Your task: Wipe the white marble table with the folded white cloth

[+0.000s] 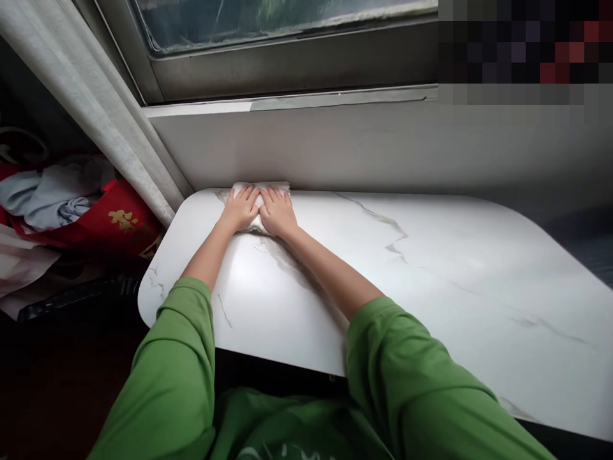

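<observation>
Left grip (241,208) and right grip (278,214) lie released, flat on white cloth (258,225), a red bag (98,229) holding grey fabric (52,195).

Head view looks forward and down; table (460,262) near, window (306,25) beyond.

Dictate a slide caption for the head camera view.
Left hand and right hand rest flat on a white cloth atop a marbled table.

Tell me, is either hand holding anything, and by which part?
Nothing looks gripped: the left hand and right hand lie flat, side by side, on top of a white cloth on the table.
</observation>
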Available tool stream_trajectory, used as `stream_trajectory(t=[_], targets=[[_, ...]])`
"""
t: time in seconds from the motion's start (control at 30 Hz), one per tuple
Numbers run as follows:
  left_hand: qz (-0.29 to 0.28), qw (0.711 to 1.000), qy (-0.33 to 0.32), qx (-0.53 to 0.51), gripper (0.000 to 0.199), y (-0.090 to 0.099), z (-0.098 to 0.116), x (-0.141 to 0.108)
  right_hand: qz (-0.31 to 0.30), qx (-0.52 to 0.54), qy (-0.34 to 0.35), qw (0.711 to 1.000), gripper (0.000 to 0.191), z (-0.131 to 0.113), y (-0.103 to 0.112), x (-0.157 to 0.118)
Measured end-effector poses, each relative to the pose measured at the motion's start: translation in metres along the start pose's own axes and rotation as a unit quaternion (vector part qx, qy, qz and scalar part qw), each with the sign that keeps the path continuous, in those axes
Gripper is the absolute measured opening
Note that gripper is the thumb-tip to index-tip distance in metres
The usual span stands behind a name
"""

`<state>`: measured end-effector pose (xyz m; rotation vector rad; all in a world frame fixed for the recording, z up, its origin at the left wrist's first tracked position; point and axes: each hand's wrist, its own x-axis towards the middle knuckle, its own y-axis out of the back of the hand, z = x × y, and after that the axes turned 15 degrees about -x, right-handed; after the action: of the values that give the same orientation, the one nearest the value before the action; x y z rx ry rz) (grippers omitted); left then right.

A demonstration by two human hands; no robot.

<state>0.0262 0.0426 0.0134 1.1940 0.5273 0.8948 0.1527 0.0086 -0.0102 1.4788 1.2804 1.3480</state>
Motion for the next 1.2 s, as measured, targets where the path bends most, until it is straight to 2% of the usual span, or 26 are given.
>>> stream_trajectory(t=[0.1, 0.2, 0.33, 0.47, 0.53, 0.6, 0.67, 0.73, 0.8, 0.9, 0.97, 1.03, 1.1, 1.2], targets=[[-0.005, 1.0, 0.009, 0.0, 0.054, -0.004, 0.017, -0.011, 0.013, -0.022, 0.012, 1.0, 0.056, 0.008, 0.003, -0.016], [-0.002, 1.0, 0.024, 0.006, 0.055, -0.008, 0.037, -0.052, -0.008, -0.042, 0.056, 0.998, 0.056, 0.006, 0.012, -0.051], [0.031, 0.999, 0.037, 0.012, 0.057, -0.018, 0.08, -0.132, -0.028, -0.047, 0.153, 0.987, 0.057, 0.001, 0.036, -0.126], [0.047, 0.999, -0.013, -0.012, 0.062, -0.031, 0.129, -0.21, -0.035, -0.035, 0.202, 0.978, 0.058, 0.002, 0.063, -0.215], [0.049, 0.998, -0.041, -0.021, 0.065, -0.035, 0.147, -0.234, -0.038, -0.031, 0.215, 0.975, 0.059, 0.005, 0.073, -0.248], [0.039, 0.997, -0.062, -0.028, 0.066, -0.037, 0.153, -0.242, -0.042, -0.028, 0.216, 0.975, 0.06, 0.008, 0.078, -0.263], [0.019, 0.997, -0.07, -0.033, 0.066, -0.036, 0.149, -0.23, -0.046, -0.03, 0.204, 0.977, 0.061, 0.012, 0.075, -0.257], [-0.005, 0.997, -0.07, -0.029, 0.063, -0.035, 0.136, -0.198, -0.05, -0.04, 0.173, 0.983, 0.061, 0.019, 0.068, -0.232], [-0.028, 0.997, -0.072, -0.014, 0.059, -0.033, 0.12, -0.151, -0.056, -0.057, 0.129, 0.988, 0.061, 0.031, 0.058, -0.193], [-0.048, 0.997, -0.064, 0.003, 0.058, -0.034, 0.102, -0.068, -0.066, -0.075, 0.079, 0.992, 0.06, 0.058, 0.046, -0.123], [-0.038, 0.998, -0.054, 0.005, 0.058, -0.037, 0.099, -0.017, -0.067, -0.08, 0.059, 0.993, 0.059, 0.081, 0.041, -0.083], [-0.019, 0.999, -0.047, -0.002, 0.057, -0.042, 0.101, 0.019, -0.063, -0.084, 0.045, 0.993, 0.058, 0.101, 0.039, -0.056], [-0.003, 0.999, -0.044, -0.012, 0.056, -0.047, 0.105, 0.038, -0.059, -0.088, 0.04, 0.994, 0.058, 0.116, 0.037, -0.044], [0.007, 0.999, -0.049, -0.018, 0.057, -0.053, 0.113, 0.036, -0.051, -0.091, 0.044, 0.994, 0.058, 0.125, 0.036, -0.052]])
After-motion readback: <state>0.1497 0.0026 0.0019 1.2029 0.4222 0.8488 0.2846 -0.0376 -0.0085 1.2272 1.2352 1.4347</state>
